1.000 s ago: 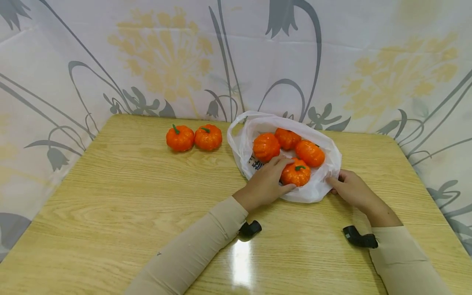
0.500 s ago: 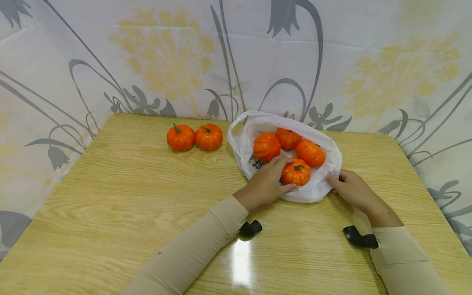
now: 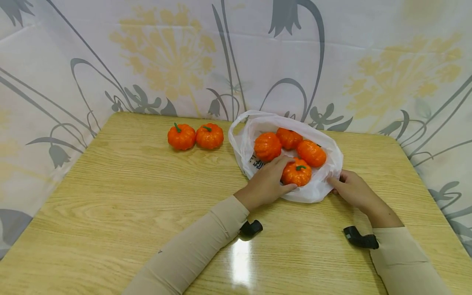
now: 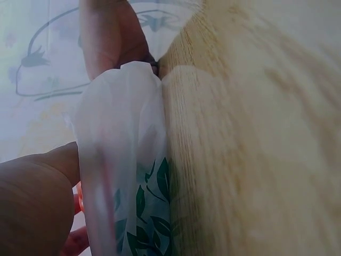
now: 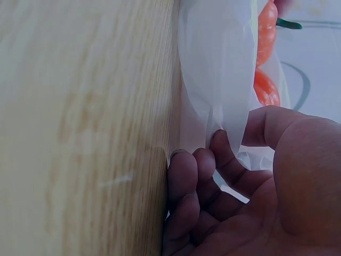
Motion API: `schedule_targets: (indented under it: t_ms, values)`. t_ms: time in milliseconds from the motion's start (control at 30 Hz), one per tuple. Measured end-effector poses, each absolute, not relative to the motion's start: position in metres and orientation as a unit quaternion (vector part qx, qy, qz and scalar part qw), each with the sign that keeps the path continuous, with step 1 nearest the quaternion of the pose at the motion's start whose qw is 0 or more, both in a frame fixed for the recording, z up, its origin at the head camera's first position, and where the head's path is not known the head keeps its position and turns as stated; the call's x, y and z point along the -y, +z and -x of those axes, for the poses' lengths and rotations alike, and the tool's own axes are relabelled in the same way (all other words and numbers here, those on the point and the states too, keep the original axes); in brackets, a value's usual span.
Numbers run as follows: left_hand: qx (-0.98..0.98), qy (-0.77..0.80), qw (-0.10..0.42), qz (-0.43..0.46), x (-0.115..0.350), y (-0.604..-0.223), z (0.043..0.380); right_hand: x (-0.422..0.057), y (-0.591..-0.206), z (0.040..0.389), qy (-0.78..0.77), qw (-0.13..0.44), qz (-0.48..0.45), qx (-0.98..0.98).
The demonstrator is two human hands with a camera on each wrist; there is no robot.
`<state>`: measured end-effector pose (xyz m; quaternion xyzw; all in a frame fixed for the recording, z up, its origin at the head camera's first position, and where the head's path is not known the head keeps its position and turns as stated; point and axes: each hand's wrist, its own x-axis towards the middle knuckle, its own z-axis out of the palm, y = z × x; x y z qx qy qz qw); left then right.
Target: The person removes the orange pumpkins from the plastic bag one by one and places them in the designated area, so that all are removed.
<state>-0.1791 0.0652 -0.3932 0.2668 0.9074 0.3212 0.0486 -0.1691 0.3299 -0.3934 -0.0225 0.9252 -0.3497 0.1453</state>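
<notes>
A white plastic bag (image 3: 313,196) lies on its side with its mouth toward me, several small orange pumpkins inside. My left hand (image 3: 266,182) reaches into the mouth and grips the nearest pumpkin (image 3: 297,174), thumb at its front, fingers over its far left side. Behind it in the bag sit a left pumpkin (image 3: 267,146), a back pumpkin (image 3: 289,138) and a right pumpkin (image 3: 312,153). With my right hand (image 3: 350,187) I pinch the bag's right rim; in the right wrist view the thumb and curled fingers (image 5: 229,160) hold the thin plastic.
Two more pumpkins, one on the left (image 3: 182,137) and one on the right (image 3: 209,136), stand side by side left of the bag. All rests on a wooden table (image 3: 129,196). A floral curtain (image 3: 243,53) hangs behind the table's back edge.
</notes>
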Motion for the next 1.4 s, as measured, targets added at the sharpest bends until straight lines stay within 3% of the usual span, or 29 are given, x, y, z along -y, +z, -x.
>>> schedule_targets:
  t_ms: [1400]
  values:
    - [-0.902, 0.357, 0.005, -0.243, -0.0629, -0.3868, 0.1769, -0.3285, -0.3921, 0.1666, -0.344, 0.143, 0.021, -0.928]
